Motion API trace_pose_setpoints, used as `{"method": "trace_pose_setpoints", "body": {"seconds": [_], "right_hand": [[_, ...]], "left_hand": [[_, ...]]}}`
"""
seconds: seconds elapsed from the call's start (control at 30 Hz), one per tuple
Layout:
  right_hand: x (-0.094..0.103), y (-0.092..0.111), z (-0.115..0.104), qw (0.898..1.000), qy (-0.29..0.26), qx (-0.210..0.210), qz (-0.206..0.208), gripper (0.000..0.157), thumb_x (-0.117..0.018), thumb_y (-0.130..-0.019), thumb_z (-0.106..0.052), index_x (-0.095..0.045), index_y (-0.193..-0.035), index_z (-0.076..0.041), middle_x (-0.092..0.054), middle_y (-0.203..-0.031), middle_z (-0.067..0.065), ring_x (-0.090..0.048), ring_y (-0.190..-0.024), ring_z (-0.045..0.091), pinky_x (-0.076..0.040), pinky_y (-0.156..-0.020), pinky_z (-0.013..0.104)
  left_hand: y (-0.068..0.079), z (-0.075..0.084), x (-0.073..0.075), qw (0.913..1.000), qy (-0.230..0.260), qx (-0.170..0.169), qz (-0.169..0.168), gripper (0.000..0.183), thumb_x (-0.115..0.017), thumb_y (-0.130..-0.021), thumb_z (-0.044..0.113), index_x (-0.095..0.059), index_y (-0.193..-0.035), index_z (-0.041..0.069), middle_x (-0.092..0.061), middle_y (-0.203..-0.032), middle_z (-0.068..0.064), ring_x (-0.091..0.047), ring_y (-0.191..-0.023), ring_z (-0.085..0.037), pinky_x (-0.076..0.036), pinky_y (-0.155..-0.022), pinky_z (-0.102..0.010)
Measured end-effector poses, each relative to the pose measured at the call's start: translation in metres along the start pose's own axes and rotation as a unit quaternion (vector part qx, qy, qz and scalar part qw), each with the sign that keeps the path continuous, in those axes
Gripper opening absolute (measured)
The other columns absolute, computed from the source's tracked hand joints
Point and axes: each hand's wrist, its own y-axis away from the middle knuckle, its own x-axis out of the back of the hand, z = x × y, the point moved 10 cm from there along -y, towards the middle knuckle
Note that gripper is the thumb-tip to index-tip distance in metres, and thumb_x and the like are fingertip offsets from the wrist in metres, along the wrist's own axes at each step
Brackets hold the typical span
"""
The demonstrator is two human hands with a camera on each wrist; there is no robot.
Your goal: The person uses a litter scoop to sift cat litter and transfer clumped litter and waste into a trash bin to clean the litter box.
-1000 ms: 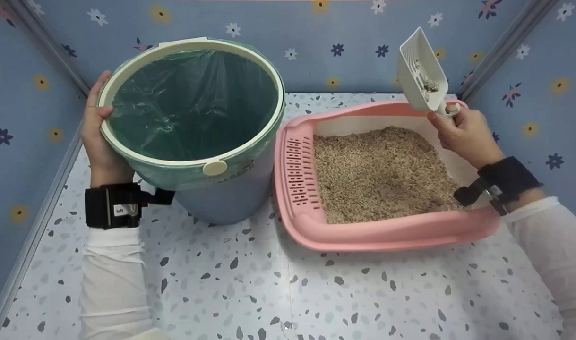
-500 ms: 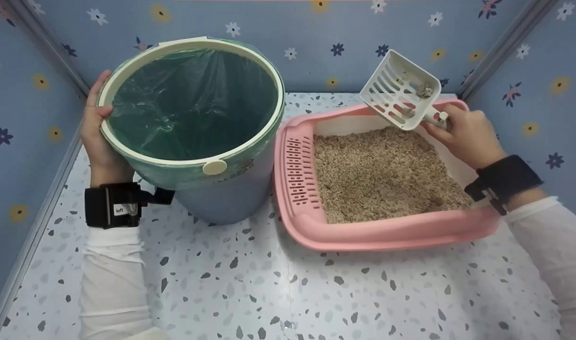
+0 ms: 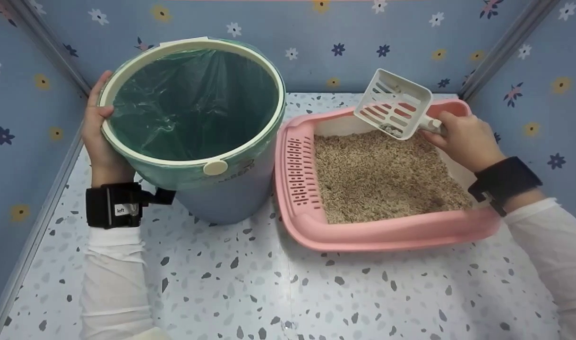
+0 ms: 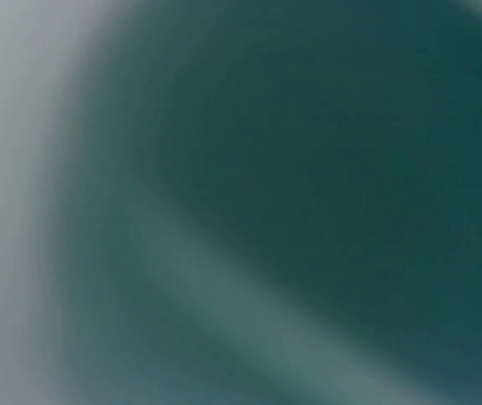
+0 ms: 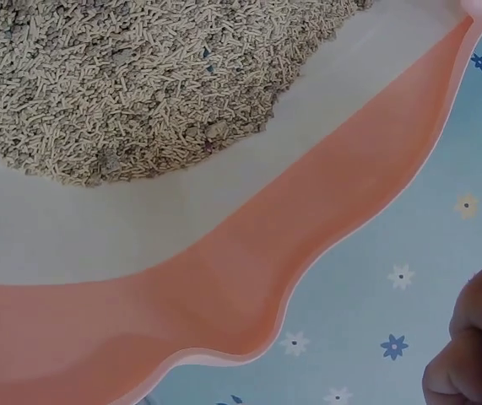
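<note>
My right hand [image 3: 469, 141] grips the handle of a white slotted litter scoop [image 3: 414, 118], held above the back of a pink litter box [image 3: 387, 237]. A few small grey clumps [image 3: 391, 130] lie in the scoop, mostly along its near edge. Tan pellet litter [image 3: 382, 177] covers the box floor, darker in patches. At the left, my left hand [image 3: 101, 146] holds the side of a blue trash bin [image 3: 226, 203], its thumb at the cream rim. A green bag [image 3: 193, 113] lines the bin. In the left wrist view only blurred green shows.
Blue flowered walls [image 3: 311, 42] enclose the back and both sides. Bin and box stand side by side on a speckled white floor [image 3: 221, 283]. In the right wrist view, the box's wavy raised edge [image 5: 249, 278] runs below the litter.
The scoop has come down and to the left, turning from steeply tipped to flatter. Clumps inside it have shifted to its near edge. My left hand and the bin have stayed put.
</note>
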Motion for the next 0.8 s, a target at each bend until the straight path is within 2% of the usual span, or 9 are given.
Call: {"method": "trace_pose_setpoints", "body": {"seconds": [0.17,0.2,0.3,0.43,0.53,0.57,0.63,0.7,0.8], "right_hand": [[-0.008,-0.002,0.003,0.998,-0.03,-0.022,-0.056,0.035,-0.066,-0.088,-0.03,-0.05,-0.072,-0.003,-0.043,-0.055,0.006,-0.038,-0.047,0.02,-0.031,-0.046,0.034],[-0.009,-0.002,0.003,0.997,-0.041,-0.023,-0.065,0.035,-0.065,-0.089,-0.031,-0.055,-0.075,-0.001,-0.045,-0.056,0.007,-0.038,-0.047,0.019,-0.031,-0.047,0.032],[-0.013,-0.006,0.0,0.992,-0.084,-0.013,-0.089,0.035,-0.066,-0.088,-0.031,-0.066,-0.099,0.003,-0.061,-0.074,0.012,-0.04,-0.05,0.015,-0.032,-0.053,0.029],[-0.016,-0.009,-0.005,0.983,-0.13,0.009,-0.128,0.041,-0.067,-0.088,-0.028,-0.063,-0.121,-0.004,-0.067,-0.086,0.008,-0.043,-0.05,0.008,-0.034,-0.055,0.024],[-0.015,-0.011,-0.011,0.976,-0.148,0.026,-0.156,0.031,-0.064,-0.09,-0.027,-0.068,-0.111,-0.005,-0.061,-0.069,0.002,-0.039,-0.045,0.005,-0.031,-0.047,0.022],[-0.014,-0.013,-0.014,0.975,-0.153,0.032,-0.16,0.032,-0.064,-0.09,-0.027,-0.067,-0.115,-0.007,-0.061,-0.071,0.001,-0.038,-0.045,0.005,-0.031,-0.046,0.022],[-0.009,-0.018,-0.018,0.974,-0.147,0.037,-0.17,0.029,-0.063,-0.09,-0.03,-0.07,-0.107,-0.006,-0.062,-0.071,0.003,-0.035,-0.043,0.004,-0.029,-0.043,0.023],[-0.002,-0.023,-0.021,0.973,-0.143,0.03,-0.181,0.033,-0.062,-0.091,-0.033,-0.07,-0.109,-0.007,-0.064,-0.075,0.005,-0.033,-0.042,0.005,-0.029,-0.04,0.023],[0.008,-0.031,-0.025,0.972,-0.11,0.002,-0.207,0.039,-0.059,-0.091,-0.041,-0.071,-0.096,-0.005,-0.057,-0.063,0.006,-0.031,-0.041,0.007,-0.028,-0.039,0.024]], "left_hand": [[0.0,0.0,0.0,1.0,-0.002,0.0,-0.002,0.057,-0.032,-0.084,-0.005,-0.043,-0.138,0.008,-0.041,-0.145,-0.011,-0.037,-0.135,-0.023,-0.025,-0.112,-0.038],[0.0,0.0,0.001,1.0,-0.004,0.001,-0.002,0.057,-0.032,-0.084,-0.005,-0.043,-0.139,0.008,-0.041,-0.145,-0.011,-0.037,-0.135,-0.023,-0.025,-0.112,-0.038],[0.001,0.0,0.001,1.0,-0.006,0.002,0.0,0.057,-0.031,-0.084,-0.005,-0.043,-0.139,0.008,-0.041,-0.145,-0.01,-0.037,-0.135,-0.023,-0.024,-0.112,-0.038],[0.001,-0.001,0.0,1.0,-0.006,0.004,0.002,0.057,-0.031,-0.084,-0.004,-0.043,-0.139,0.008,-0.041,-0.145,-0.009,-0.037,-0.135,-0.022,-0.024,-0.112,-0.038],[0.0,0.0,-0.001,1.0,-0.005,0.003,0.001,0.057,-0.031,-0.084,-0.005,-0.043,-0.139,0.008,-0.041,-0.145,-0.01,-0.037,-0.136,-0.022,-0.024,-0.112,-0.038],[0.0,0.0,-0.001,1.0,-0.001,0.003,0.001,0.057,-0.031,-0.084,-0.005,-0.043,-0.139,0.008,-0.04,-0.145,-0.011,-0.036,-0.136,-0.023,-0.024,-0.112,-0.038],[0.0,0.0,-0.002,1.0,0.004,0.003,0.002,0.057,-0.03,-0.085,-0.005,-0.043,-0.139,0.007,-0.04,-0.145,-0.011,-0.036,-0.136,-0.023,-0.024,-0.112,-0.038],[0.001,0.0,-0.002,1.0,0.004,0.0,0.001,0.056,-0.03,-0.085,-0.005,-0.043,-0.138,0.007,-0.04,-0.145,-0.012,-0.036,-0.136,-0.024,-0.024,-0.112,-0.038],[0.001,0.001,-0.003,1.0,-0.001,-0.002,0.001,0.056,-0.029,-0.085,-0.005,-0.043,-0.138,0.007,-0.04,-0.144,-0.012,-0.036,-0.136,-0.024,-0.025,-0.112,-0.039]]}}
